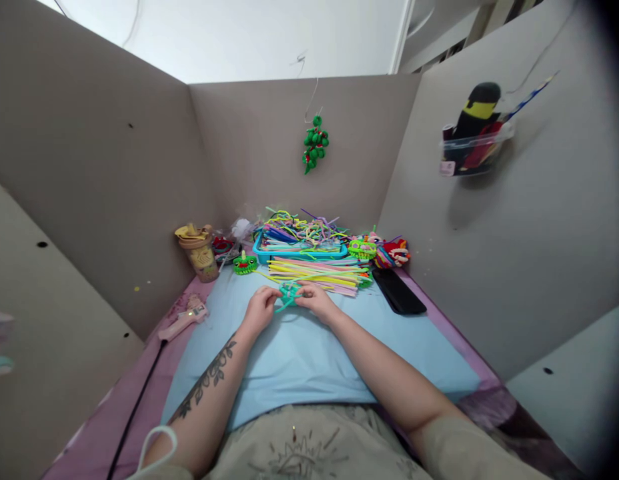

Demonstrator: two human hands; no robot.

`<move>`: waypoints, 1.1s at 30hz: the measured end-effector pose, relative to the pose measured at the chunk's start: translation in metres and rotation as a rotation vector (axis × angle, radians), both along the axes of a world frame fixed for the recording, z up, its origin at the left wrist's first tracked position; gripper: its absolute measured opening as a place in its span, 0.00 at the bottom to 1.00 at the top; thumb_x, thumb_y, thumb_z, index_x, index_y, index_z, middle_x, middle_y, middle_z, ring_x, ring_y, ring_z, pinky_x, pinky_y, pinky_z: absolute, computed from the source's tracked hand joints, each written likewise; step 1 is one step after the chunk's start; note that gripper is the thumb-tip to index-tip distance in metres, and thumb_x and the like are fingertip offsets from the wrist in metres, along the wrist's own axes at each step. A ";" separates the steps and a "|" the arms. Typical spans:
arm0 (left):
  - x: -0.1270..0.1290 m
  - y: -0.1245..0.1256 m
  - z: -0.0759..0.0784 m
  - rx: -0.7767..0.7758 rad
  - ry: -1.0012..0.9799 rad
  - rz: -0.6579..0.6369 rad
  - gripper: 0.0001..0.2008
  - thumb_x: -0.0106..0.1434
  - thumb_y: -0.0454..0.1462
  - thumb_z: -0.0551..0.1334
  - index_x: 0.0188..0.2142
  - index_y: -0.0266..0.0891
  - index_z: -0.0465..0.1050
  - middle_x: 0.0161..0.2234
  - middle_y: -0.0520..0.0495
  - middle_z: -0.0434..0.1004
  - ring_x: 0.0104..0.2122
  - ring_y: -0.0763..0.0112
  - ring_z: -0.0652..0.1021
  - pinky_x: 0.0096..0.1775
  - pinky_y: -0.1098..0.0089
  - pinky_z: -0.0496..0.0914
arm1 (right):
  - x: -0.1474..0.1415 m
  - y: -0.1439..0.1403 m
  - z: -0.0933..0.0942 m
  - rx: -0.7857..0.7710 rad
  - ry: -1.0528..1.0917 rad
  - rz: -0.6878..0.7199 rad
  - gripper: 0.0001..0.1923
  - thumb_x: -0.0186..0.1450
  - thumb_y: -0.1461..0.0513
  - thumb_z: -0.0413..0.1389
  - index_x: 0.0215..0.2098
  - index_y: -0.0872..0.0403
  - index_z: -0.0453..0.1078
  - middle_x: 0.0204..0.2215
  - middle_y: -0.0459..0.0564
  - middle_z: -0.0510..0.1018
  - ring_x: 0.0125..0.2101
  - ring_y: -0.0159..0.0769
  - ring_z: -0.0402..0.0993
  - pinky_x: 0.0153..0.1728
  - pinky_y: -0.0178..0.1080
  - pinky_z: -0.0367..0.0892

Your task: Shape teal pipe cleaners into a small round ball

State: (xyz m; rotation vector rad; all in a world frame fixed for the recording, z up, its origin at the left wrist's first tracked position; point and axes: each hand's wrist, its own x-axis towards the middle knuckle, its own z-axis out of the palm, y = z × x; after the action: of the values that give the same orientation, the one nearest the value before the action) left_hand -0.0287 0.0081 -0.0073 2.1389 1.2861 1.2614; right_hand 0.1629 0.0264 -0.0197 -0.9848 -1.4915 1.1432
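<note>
Between my two hands is a small turquoise figure of bent pipe cleaners [289, 293], with a loose stem sticking out at its lower left. My left hand [262, 307] pinches its left side with thumb and fingers. On its right side, my right hand [314, 300] grips it with curled fingertips. Just behind the hands lies a row of straight pipe cleaners [314, 270] in yellow, pink and green. A finished-looking green figure [245, 265] with red details sits to the left of that row.
Behind stands a blue tray [299, 255] heaped with pipe cleaners. A black phone [399, 291] lies at the right, below colourful figures [389, 252]. At the left are a pink glue gun [184, 321] with its cord and a patterned cup [202, 257]. Grey panels [304, 147] enclose the table.
</note>
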 end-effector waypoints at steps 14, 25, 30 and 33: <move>0.014 -0.007 0.000 0.006 -0.202 0.071 0.07 0.54 0.34 0.61 0.33 0.39 0.65 0.30 0.52 0.70 0.30 0.73 0.73 0.36 0.71 0.68 | -0.004 -0.003 0.000 0.060 -0.043 0.093 0.12 0.47 0.54 0.65 0.25 0.53 0.75 0.49 0.52 0.67 0.53 0.44 0.63 0.53 0.42 0.57; 0.011 -0.001 0.003 -0.313 -0.430 0.149 0.27 0.49 0.44 0.66 0.46 0.33 0.68 0.34 0.43 0.75 0.32 0.67 0.76 0.36 0.67 0.71 | -0.001 0.010 -0.010 0.139 -0.071 -0.248 0.08 0.50 0.58 0.62 0.27 0.53 0.75 0.47 0.54 0.68 0.52 0.43 0.64 0.51 0.44 0.59; 0.011 0.001 0.000 -0.401 -0.547 0.091 0.30 0.49 0.47 0.66 0.48 0.30 0.69 0.25 0.47 0.75 0.26 0.71 0.75 0.32 0.68 0.71 | -0.005 0.004 -0.008 0.150 -0.089 -0.215 0.06 0.50 0.60 0.62 0.26 0.53 0.75 0.47 0.54 0.67 0.50 0.43 0.65 0.47 0.42 0.64; 0.010 0.003 0.000 -0.475 -0.659 0.065 0.29 0.46 0.45 0.68 0.45 0.30 0.71 0.27 0.47 0.76 0.24 0.74 0.74 0.32 0.70 0.71 | -0.007 0.002 -0.007 0.144 -0.076 -0.170 0.06 0.50 0.59 0.61 0.26 0.53 0.75 0.48 0.54 0.66 0.50 0.42 0.65 0.42 0.40 0.68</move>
State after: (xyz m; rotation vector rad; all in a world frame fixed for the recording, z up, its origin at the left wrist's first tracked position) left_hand -0.0189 0.0114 -0.0075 1.2180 1.1978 1.3532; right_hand 0.1557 0.0283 -0.0271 -1.0433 -1.4976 0.8742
